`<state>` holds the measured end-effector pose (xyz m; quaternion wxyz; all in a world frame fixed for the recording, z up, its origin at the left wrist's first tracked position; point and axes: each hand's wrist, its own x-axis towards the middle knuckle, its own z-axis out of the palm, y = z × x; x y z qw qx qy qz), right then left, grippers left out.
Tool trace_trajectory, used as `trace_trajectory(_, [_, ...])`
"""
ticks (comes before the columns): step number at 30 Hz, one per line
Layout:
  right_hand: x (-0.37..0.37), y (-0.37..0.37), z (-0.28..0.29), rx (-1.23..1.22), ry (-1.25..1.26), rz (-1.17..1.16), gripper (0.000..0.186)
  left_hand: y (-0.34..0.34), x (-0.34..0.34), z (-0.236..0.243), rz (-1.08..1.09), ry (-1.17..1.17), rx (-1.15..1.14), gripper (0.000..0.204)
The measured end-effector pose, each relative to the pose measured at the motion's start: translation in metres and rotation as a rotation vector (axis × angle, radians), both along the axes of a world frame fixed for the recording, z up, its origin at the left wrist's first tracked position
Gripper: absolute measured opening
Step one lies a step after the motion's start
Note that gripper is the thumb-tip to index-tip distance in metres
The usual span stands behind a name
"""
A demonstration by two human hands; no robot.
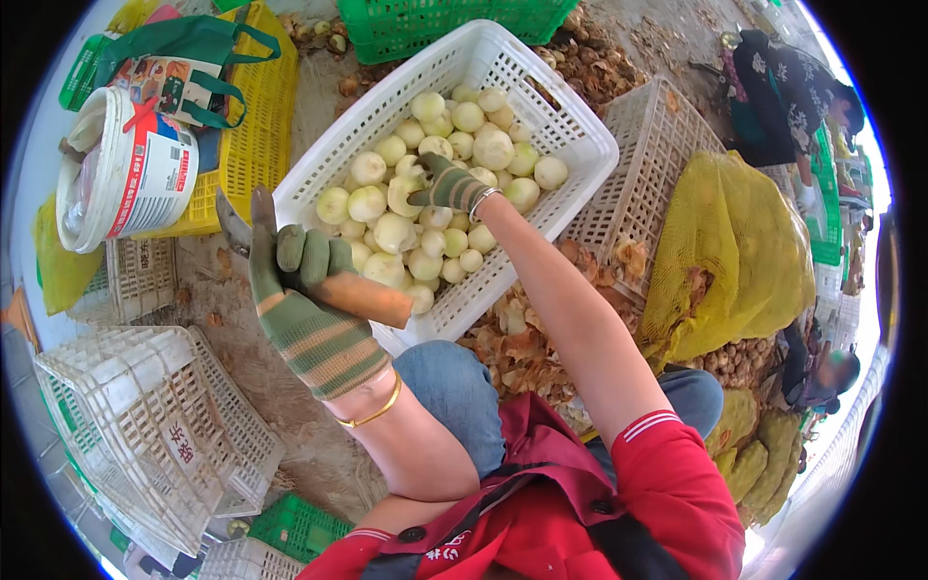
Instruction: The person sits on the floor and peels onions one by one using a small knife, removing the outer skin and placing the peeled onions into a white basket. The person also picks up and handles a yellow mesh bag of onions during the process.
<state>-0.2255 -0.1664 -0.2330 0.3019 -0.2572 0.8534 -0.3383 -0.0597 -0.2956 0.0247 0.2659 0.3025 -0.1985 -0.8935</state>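
Observation:
My left hand, in a green and tan striped glove, is closed round the wooden handle of a knife, with one finger stretched upward. The knife's dark curved blade shows past the fingers. My right hand, in a matching glove, reaches into a white plastic crate. Its thumb and fingers are closed on a pale peeled onion. Several peeled onions fill the crate around that hand. The left hand is outside the crate's near left side.
Onion skins litter the ground by my knees. A white crate and a yellow mesh sack stand to the right. At left are a white bucket, a yellow crate and stacked white crates. Another person works at far right.

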Motion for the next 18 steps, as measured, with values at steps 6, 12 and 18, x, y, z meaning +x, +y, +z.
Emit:
trace_trajectory(6, [0.042, 0.012, -0.058, 0.421, 0.125, 0.343, 0.049, 0.012, -0.016, -0.001, -0.013, -0.038, -0.111, 0.037])
trace_trajectory(12, [0.126, 0.024, 0.027, 0.321, -0.131, 0.460, 0.068, 0.006, -0.008, -0.015, 0.028, 0.035, -0.129, 0.035])
trace_trajectory(18, [0.125, 0.074, 0.112, 0.186, 0.206, 0.079, 0.051, 0.030, -0.023, -0.004, -0.101, -0.031, -0.115, 0.034])
